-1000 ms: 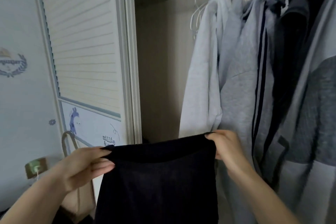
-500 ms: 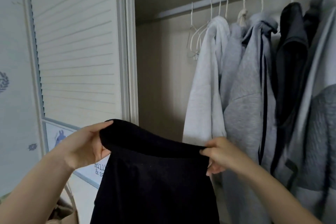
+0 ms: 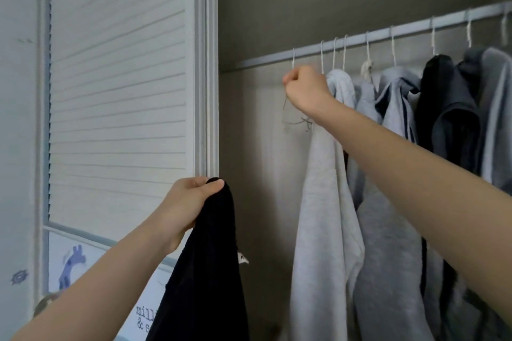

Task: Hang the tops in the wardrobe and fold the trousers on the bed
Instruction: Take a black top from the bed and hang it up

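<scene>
My left hand (image 3: 191, 202) grips the top edge of a black top (image 3: 210, 271), which hangs down limp in front of the wardrobe's left side. My right hand (image 3: 306, 90) is raised to the wardrobe rail (image 3: 368, 37) and is closed round an empty white wire hanger (image 3: 293, 59), the leftmost one on the rail. The hanger's lower part shows faintly below my fist. Just right of it hang a light grey hoodie (image 3: 324, 216) and several other tops.
A white louvred wardrobe door (image 3: 119, 91) stands to the left, with a cartoon panel (image 3: 74, 263) below it. Grey and dark tops (image 3: 448, 119) fill the rail's right side on white hangers. The stretch of rail left of my right hand carries no hangers.
My right hand let go of the black top and rose to the rail, closing on the empty hanger. The top now hangs from my left hand alone. The view tilted upward.
</scene>
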A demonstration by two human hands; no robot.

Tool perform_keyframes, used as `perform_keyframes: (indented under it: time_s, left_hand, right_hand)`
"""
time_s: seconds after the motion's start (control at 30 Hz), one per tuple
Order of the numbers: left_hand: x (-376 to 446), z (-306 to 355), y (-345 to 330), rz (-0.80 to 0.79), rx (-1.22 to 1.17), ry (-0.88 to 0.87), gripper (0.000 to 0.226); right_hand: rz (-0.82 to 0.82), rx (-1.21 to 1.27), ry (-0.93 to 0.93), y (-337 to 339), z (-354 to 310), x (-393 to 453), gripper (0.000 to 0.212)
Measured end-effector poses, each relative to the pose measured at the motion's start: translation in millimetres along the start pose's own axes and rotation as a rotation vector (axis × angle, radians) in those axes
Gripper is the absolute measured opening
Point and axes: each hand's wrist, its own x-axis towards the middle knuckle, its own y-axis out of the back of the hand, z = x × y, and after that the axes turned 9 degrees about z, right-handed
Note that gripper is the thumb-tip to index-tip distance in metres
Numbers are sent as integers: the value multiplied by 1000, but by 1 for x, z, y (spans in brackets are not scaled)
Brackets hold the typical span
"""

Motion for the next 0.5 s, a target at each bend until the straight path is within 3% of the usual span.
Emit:
perform_keyframes:
  time_s: [0.1,0.3,0.4,0.5]
  left_hand:
    - [1,-3,-4,14,43,-16,26]
    - [6,-12,-2,27,90,9,28]
    - [8,-18,-1,36,89,33,27]
    - [7,-24,0,35,87,49,27]
  right_hand:
    - [74,-196,12,-7,4,35,32]
    - [-93,-367,-111,-8,26,63,32]
    - [-209,-416,-182,-3,33,64,20]
    - [-199,-445,-265,-5,43,61,20]
